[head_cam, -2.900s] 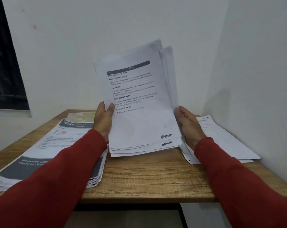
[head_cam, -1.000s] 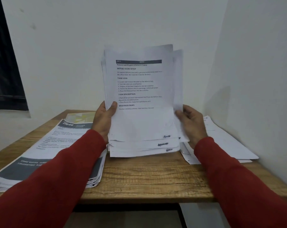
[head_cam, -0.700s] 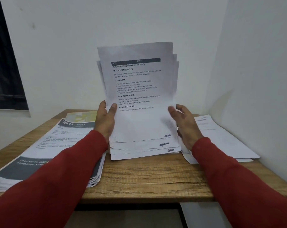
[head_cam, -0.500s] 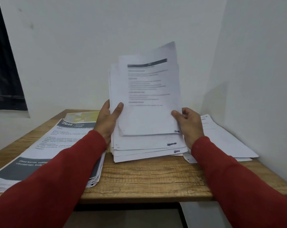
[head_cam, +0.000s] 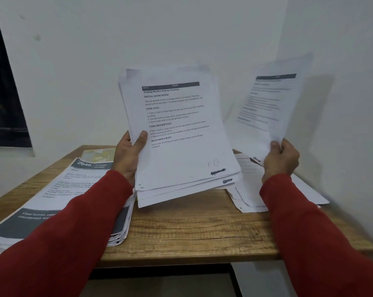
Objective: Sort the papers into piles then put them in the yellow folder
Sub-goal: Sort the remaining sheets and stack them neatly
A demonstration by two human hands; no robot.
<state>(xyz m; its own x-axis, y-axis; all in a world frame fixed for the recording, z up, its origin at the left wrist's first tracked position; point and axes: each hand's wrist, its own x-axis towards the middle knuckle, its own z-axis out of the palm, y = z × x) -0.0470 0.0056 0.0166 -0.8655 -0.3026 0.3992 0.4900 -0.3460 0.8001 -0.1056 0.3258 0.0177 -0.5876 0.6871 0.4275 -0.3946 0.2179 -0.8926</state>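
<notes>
My left hand (head_cam: pixel 129 155) grips a stack of white printed papers (head_cam: pixel 181 133) by its left edge, held upright above the wooden table (head_cam: pixel 192 230). Its top page has a dark header bar and black text. My right hand (head_cam: pixel 281 159) pinches a single printed sheet (head_cam: pixel 269 103) by its bottom corner, off to the right of the stack and blurred. Below that sheet a small pile of white papers (head_cam: pixel 249 189) lies flat at the table's right side. A thick pile of grey-banded papers (head_cam: pixel 59 198) lies at the left. No yellow folder is recognisable.
White walls close in behind and on the right, forming a corner by the right pile. A dark window (head_cam: pixel 3 93) sits at the far left. A yellowish sheet (head_cam: pixel 97 155) peeks out behind the left pile. The table's front edge runs under my forearms.
My right hand has pulled the top sheet off the held stack and carried it to the right. A different page now faces me on the stack, which my left hand still holds.
</notes>
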